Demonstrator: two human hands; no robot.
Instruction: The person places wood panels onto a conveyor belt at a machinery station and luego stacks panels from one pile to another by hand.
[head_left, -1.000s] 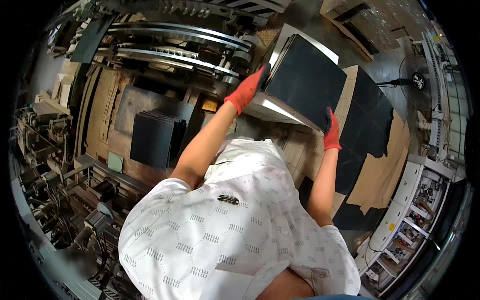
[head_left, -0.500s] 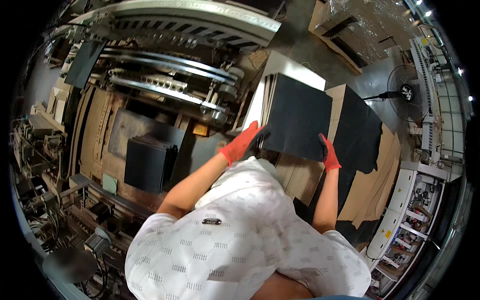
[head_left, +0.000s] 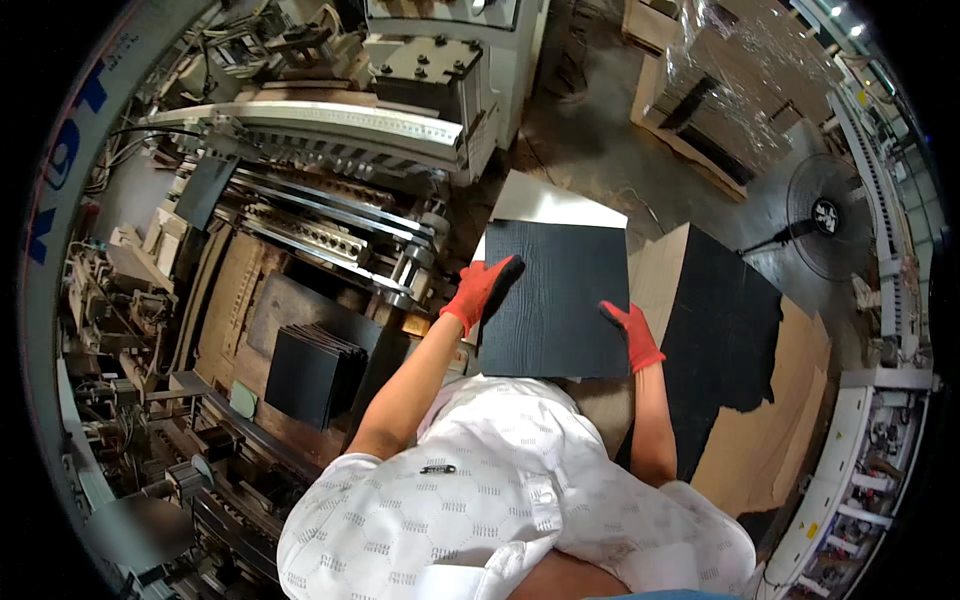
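A stack of black rectangular panels (head_left: 555,300) is held in front of me, its wood-grain-textured top face showing; the layers below are hidden in this view. My left hand (head_left: 476,293), in a red glove with dark fingertips, grips the left edge with the thumb over the face. At the right edge my right hand (head_left: 638,340), gloved the same way, clamps with its thumb on the face and its other fingers out of sight. A pale white board (head_left: 560,198) shows just beyond the panels.
Another stack of black panels (head_left: 305,375) lies to the left on the machine bed, beside metal rails (head_left: 325,215). On the right are a torn black sheet (head_left: 725,340) and cardboard (head_left: 765,430). Farther off stand a fan (head_left: 822,215) and a film-wrapped load (head_left: 745,110).
The panels have come nearer to me and turned, so their layered left edge no longer shows. Both hands stay on the sides, and the view has shifted, showing more machine at the far side.
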